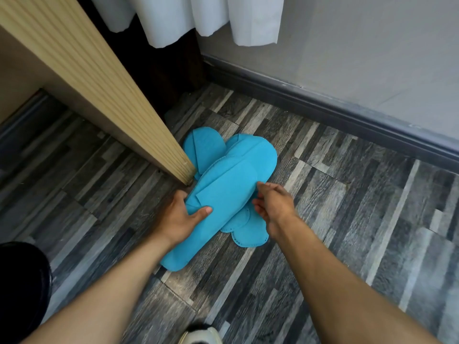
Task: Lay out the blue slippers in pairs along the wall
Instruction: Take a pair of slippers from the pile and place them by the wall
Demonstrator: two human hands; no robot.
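Note:
Several flat blue slippers lie in an overlapping heap [250, 155] on the grey wood-pattern floor, beside the corner of a wooden panel. The top slipper [218, 202] lies diagonally over the others. My left hand [181, 214] grips its left edge, thumb on top. My right hand [273, 204] pinches the right edge of the same slipper's strap between the fingertips. Another slipper [203, 147] pokes out at the back left of the heap, and a heel [250, 234] shows under my right wrist.
A ribbed wooden panel [99, 95] runs diagonally on the left. The grey wall with its dark skirting board [323, 105] runs along the back right. White curtains [198, 16] hang above the corner. A dark object [22, 281] sits at lower left, and a white shoe [201, 335] at the bottom edge.

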